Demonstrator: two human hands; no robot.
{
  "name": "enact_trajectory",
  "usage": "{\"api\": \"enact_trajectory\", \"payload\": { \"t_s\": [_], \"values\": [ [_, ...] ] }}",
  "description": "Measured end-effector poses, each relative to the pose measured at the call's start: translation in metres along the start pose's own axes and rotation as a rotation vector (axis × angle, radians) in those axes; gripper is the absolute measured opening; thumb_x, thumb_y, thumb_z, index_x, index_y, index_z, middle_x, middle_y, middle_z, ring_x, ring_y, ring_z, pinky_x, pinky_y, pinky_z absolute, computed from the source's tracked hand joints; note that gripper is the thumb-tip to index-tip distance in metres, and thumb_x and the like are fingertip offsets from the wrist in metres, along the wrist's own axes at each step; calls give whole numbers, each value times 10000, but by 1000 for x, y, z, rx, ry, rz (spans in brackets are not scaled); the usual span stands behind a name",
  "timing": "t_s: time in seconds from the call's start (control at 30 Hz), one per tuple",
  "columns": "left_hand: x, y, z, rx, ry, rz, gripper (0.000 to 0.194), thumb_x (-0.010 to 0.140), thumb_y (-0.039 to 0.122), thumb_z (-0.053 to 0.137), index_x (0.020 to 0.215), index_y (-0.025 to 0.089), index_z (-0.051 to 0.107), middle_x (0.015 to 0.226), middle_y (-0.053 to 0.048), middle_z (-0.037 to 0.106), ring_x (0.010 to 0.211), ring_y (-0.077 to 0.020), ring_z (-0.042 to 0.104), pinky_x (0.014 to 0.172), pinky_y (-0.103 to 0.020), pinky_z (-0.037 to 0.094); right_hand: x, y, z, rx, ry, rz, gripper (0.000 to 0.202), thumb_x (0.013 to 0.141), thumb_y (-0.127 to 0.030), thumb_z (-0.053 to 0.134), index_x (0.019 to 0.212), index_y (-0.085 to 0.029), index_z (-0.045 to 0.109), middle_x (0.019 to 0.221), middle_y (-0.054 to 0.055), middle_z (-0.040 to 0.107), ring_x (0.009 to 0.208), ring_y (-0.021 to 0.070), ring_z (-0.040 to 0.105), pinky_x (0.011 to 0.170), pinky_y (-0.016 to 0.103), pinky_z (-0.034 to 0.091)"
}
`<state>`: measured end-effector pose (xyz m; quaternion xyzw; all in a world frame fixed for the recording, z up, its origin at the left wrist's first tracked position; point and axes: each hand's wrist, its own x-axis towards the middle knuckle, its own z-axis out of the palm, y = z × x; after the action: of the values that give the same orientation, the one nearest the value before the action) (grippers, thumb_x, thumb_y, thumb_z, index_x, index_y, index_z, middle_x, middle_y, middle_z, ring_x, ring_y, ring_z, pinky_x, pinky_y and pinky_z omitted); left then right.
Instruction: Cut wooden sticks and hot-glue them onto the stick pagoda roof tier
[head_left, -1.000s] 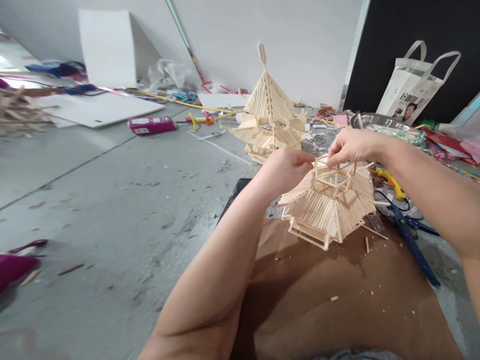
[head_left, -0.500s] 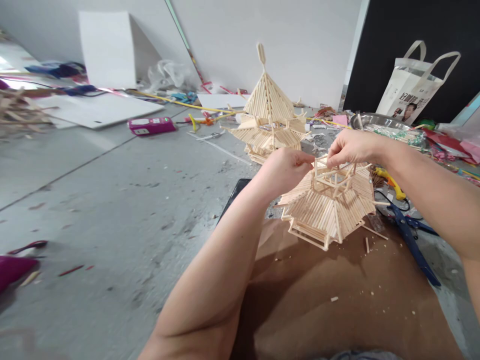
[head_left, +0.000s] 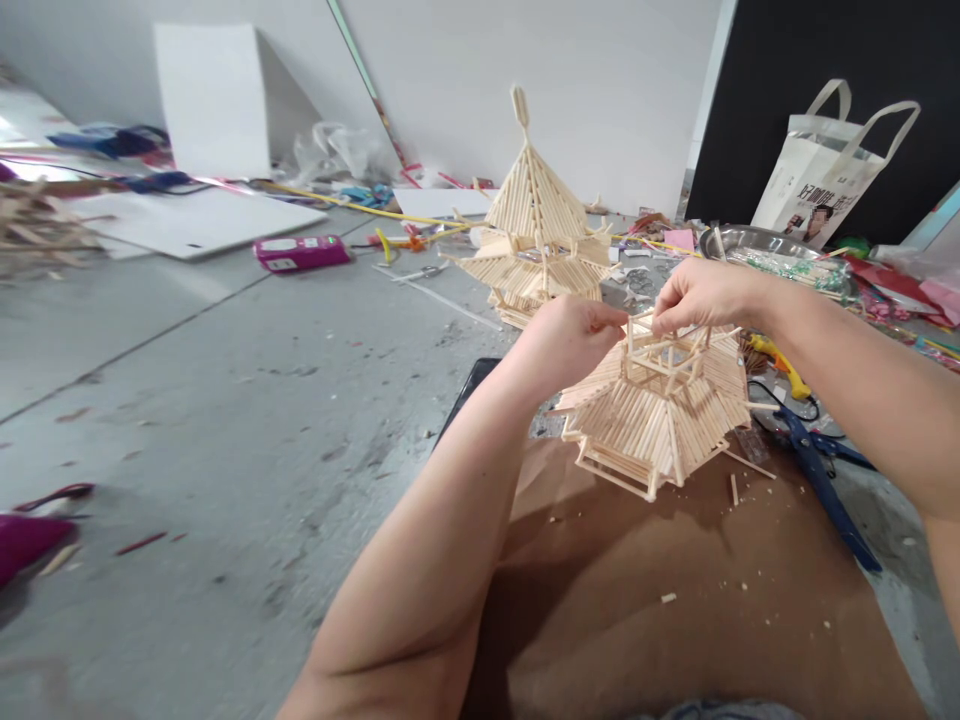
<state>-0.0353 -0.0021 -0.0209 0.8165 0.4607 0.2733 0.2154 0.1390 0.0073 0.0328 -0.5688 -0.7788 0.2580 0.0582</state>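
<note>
A pavilion model of thin wooden sticks [head_left: 637, 425], with a sloping roof and an open stick frame on top, stands in front of me at the brown sheet's far edge. My left hand [head_left: 574, 340] is closed in a pinch at the left corner of that upper frame. From the far right side, my right hand [head_left: 694, 298] pinches a wooden stick at the frame's upper rim. Fingers cover most of what both hands grip. Behind the hands rises a second, taller stick pavilion [head_left: 536, 200] with a pointed roof and a spire.
Blue-handled cutters [head_left: 821, 480] and a yellow-handled tool [head_left: 784, 365] lie right of the model. Stick scraps dot the brown sheet [head_left: 675, 650]. A magenta device [head_left: 301, 252] rests on the grey floor. At the back right are a metal bowl [head_left: 750, 240] and a white bag [head_left: 817, 180].
Both hands keep their pinch on the upper frame, almost still. The whole view has shifted very slightly; nothing else has visibly moved.
</note>
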Motion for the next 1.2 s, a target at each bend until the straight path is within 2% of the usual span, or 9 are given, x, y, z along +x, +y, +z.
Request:
{"api": "enact_trajectory", "payload": {
  "t_s": [0.57,0.8,1.2],
  "values": [
    [0,-1,0,-2,-3,13,340,696,188,422,842,141,726,797,-67,714,698,-149,611,657,-263,439,1,1,-1,-2,-17,-5,61,631,-241,639,603,-187,645,588,-8,565,579,117,480,571,274,364],
    [0,-1,0,50,12,10,346,717,188,418,896,161,714,888,-65,720,802,-174,637,725,-285,463,4,4,-1,-19,-2,-11,84,626,-270,647,610,-189,656,607,-3,590,610,131,509,599,283,381],
    [-1,-2,0,64,64,-59,361,740,182,430,999,178,681,929,-55,712,845,-184,646,789,-327,486,2,5,-1,-9,4,-7,134,620,-324,660,633,-190,668,622,-2,596,612,132,506,610,294,386]
  ]
}}
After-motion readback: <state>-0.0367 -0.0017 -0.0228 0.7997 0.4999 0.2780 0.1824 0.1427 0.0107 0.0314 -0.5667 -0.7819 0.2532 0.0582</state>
